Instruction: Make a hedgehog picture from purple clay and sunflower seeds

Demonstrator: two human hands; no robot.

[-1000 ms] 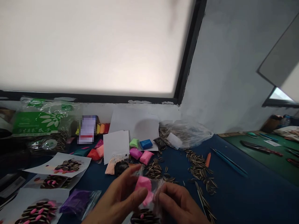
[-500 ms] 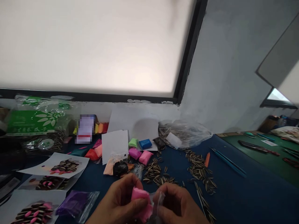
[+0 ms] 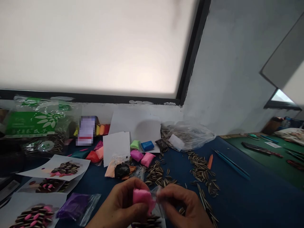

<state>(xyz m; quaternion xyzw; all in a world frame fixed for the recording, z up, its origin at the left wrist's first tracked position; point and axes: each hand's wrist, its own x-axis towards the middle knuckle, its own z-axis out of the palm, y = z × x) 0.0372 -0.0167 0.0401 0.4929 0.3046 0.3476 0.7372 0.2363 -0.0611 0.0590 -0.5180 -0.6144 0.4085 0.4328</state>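
Observation:
At the bottom centre, my left hand (image 3: 125, 202) is closed around a lump of pink modelling clay (image 3: 143, 197), thumb in front and fingers behind. My right hand (image 3: 181, 202) pinches a clear plastic wrapper (image 3: 156, 196) beside the clay, its fingers pressed together. The wrapper stretches between both hands and touches the clay's right side. Below the hands, a cluster of dark striped seeds (image 3: 149, 221) on white paper shows in part. Loose sunflower seeds (image 3: 157, 174) lie just beyond my fingers.
Printed pictures (image 3: 64, 167) and a purple clay packet (image 3: 73, 205) lie at left. Several coloured clay packets (image 3: 147, 159) sit in the middle. More seeds (image 3: 200, 167), an orange stick (image 3: 210, 161) and blue tweezers (image 3: 231, 163) are at right. A seed bag (image 3: 38, 123) stands back left.
My right hand has drawn slightly to the right with the wrapper, which now stretches between the hands. The seed cluster below the hands has come into view.

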